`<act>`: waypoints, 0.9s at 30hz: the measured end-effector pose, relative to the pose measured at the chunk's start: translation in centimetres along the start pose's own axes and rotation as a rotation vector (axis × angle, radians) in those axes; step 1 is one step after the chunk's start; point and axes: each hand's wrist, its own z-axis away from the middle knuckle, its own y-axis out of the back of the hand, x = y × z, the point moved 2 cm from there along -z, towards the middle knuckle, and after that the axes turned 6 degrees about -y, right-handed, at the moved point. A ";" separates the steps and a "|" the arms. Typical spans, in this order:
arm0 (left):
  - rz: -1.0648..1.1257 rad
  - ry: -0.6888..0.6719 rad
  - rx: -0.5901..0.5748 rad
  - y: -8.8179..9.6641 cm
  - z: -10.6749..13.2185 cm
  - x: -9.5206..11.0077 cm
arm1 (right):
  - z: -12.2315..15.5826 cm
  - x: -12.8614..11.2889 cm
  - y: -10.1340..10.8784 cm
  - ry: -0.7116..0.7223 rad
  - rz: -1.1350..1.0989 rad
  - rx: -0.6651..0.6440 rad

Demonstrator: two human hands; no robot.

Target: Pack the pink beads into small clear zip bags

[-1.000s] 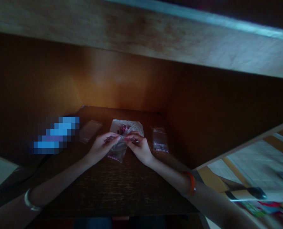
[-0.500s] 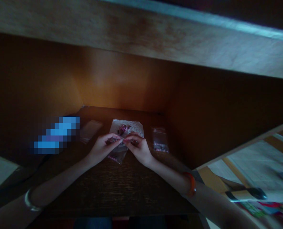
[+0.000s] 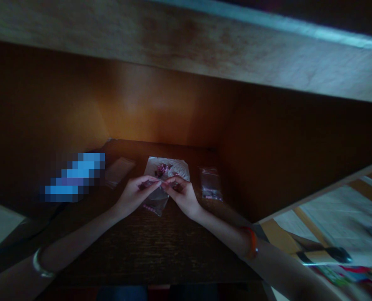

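Left hand (image 3: 135,195) and right hand (image 3: 182,194) close together, fingertips meeting, both pinching small clear plastic bag (image 3: 155,205) above white paper (image 3: 176,168). Pink beads (image 3: 161,169) lie on paper. Dark wooden desk (image 3: 142,251) runs under both forearms. Second bag (image 3: 210,184) sits just right of hands, near back wall; wooden shelf (image 3: 186,46) overhangs.

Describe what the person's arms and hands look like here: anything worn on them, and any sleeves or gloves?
Both forearms are bare, with no sleeves in view, and the left hand and right hand wear no gloves. A thin silver bangle sits on the left forearm, and an orange bangle on the right forearm.
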 end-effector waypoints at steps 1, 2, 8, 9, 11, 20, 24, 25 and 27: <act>0.005 -0.004 -0.009 0.0 0.0 0.0 | 0.0 0.0 0.0 -0.005 -0.008 0.002; 0.013 -0.009 -0.021 -0.1 0.0 0.1 | 0.0 -0.1 0.0 -0.005 -0.014 0.004; 0.039 -0.003 -0.064 -0.4 0.2 0.0 | 0.1 -0.5 -0.1 0.014 0.002 -0.014; 0.039 0.000 -0.068 -0.4 0.2 -0.1 | 0.1 -0.5 -0.1 0.018 0.005 -0.021; 0.037 0.001 -0.072 -0.4 0.2 -0.1 | 0.1 -0.4 -0.1 0.026 -0.003 -0.030; 0.003 -0.004 -0.085 -0.4 0.3 0.0 | 0.3 -0.2 -0.2 0.067 0.048 -0.088; -0.030 -0.005 -0.090 -0.4 0.4 -0.2 | 0.5 -0.7 -0.3 0.112 0.112 -0.124; -0.030 -0.003 -0.097 -0.4 0.5 -0.2 | 0.6 -0.8 -0.3 0.113 0.118 -0.137; -0.023 -0.007 -0.105 -0.4 0.5 -0.2 | 0.6 -1.0 -0.4 0.111 0.125 -0.157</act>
